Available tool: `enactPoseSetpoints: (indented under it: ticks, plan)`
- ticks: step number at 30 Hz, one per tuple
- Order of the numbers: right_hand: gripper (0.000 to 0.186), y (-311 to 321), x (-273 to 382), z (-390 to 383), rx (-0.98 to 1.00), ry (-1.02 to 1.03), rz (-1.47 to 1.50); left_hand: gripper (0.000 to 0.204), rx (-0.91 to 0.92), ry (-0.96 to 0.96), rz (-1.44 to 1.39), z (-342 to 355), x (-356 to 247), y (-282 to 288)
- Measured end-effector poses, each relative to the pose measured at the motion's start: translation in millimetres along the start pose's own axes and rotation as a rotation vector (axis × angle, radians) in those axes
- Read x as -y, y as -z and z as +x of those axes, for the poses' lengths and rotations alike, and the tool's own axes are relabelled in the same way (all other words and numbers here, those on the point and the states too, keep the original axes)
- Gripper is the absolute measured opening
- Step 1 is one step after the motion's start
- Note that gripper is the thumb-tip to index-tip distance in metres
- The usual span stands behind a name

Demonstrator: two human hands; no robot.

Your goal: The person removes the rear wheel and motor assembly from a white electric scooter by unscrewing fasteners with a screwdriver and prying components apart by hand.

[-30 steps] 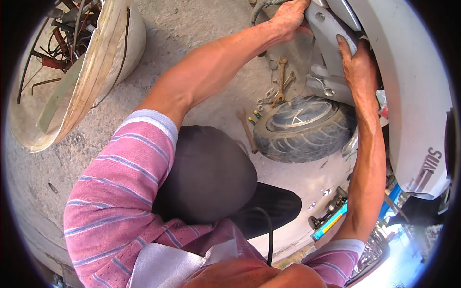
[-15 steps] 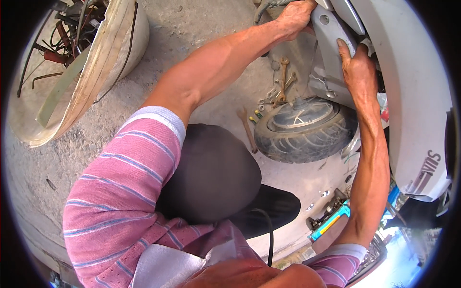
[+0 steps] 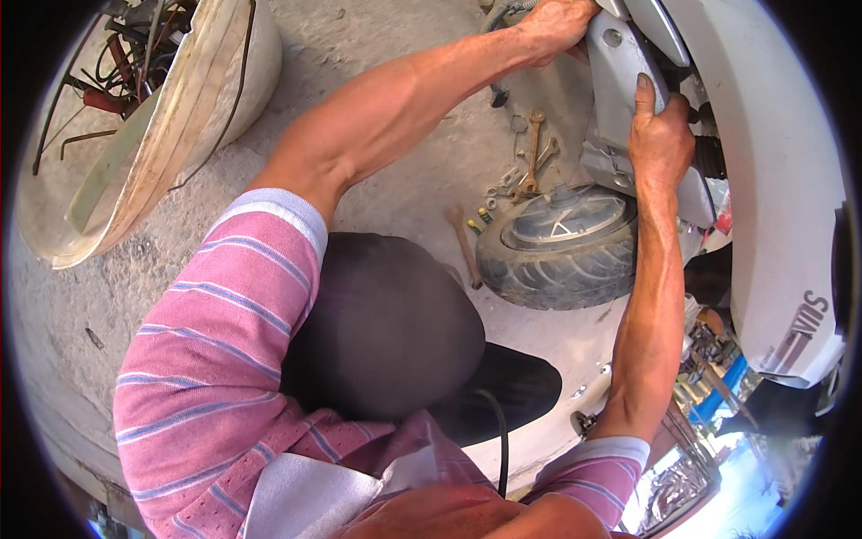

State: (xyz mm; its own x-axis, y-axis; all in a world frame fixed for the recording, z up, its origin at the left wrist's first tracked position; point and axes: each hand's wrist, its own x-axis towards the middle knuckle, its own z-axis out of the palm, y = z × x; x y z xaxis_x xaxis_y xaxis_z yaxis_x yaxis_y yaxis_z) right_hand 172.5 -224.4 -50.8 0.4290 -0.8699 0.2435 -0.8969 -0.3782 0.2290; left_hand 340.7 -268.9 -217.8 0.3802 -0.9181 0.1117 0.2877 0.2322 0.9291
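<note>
A silver-grey plastic scooter panel (image 3: 620,76) stands at the upper right, beside the scooter's big grey body (image 3: 750,135). Closed around its far end is my left hand (image 3: 561,25), the fingertips partly hidden. My right hand (image 3: 663,144) grips the panel's right edge, its thumb lying on the outer face and its fingers out of sight behind. Between the panel and the body, a black ribbed part (image 3: 710,157) shows. Just below the panel a wheel with a black tyre (image 3: 548,274) lies on its side on the ground.
Several wrenches (image 3: 536,148) and small nuts lie left of the wheel, with another wrench (image 3: 466,247) nearer me. A large whitish tub (image 3: 211,99) holding tools and cables stands at the upper left. Blue and metal clutter (image 3: 718,391) sits at the lower right.
My right hand and forearm have moved left and slightly nearer me. The panel's near part has shifted with them, showing more of the black ribbed part behind. My left hand has moved slightly right.
</note>
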Motion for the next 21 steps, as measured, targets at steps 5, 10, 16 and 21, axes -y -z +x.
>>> enactPoseSetpoints:
  ticks: [5, 10, 16, 21]
  plan:
    - [0.074, -2.5, -5.9, -4.4, -0.002, 0.011, 0.039, 0.055, 0.279, 0.236, -0.073, -41.2, -51.3, 34.9]
    - [0.085, 2.7, -5.7, -1.5, 0.028, -0.039, 0.074, 0.042, 0.467, 0.12, 1.096, -171.5, -23.2, 125.2]
    - [0.072, 3.9, 0.1, -1.1, -0.08, -0.011, 0.156, 0.036, 0.458, -0.252, 1.359, -278.4, 1.6, 205.2]
    - [0.069, 2.8, -4.2, -6.9, -0.033, -0.06, 0.113, 0.03, 0.311, 0.152, 0.923, -236.2, -54.2, 162.7]
